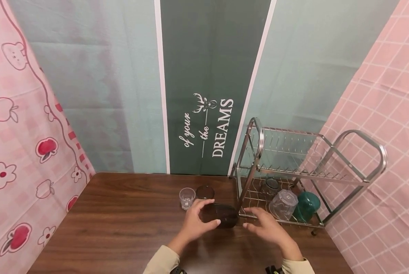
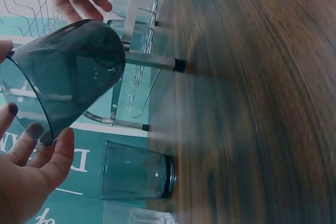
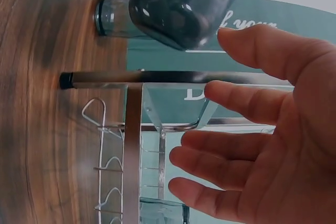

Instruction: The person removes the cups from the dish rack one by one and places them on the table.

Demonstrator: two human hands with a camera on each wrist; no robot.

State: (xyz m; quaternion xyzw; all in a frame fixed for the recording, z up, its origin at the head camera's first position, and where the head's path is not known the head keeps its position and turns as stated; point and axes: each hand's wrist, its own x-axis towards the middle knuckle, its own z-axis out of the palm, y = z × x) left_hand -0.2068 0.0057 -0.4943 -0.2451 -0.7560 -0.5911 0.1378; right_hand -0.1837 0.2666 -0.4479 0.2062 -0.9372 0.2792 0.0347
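My left hand grips a dark see-through glass tumbler near its rim. In the left wrist view the tumbler is tipped onto its side above the wood table, its mouth toward my palm and its base toward the metal rack. My right hand is held beside the base end, fingers extended and apart, with nothing in it. The right wrist view has the tumbler's base just past my right thumb. Behind the left hand, a clear glass and another dark glass stand on the table.
The two-tier rack stands on the right of the table. On its lower tier are a dark glass, a clear tumbler and a teal glass. Patterned cloths hang behind and at both sides.
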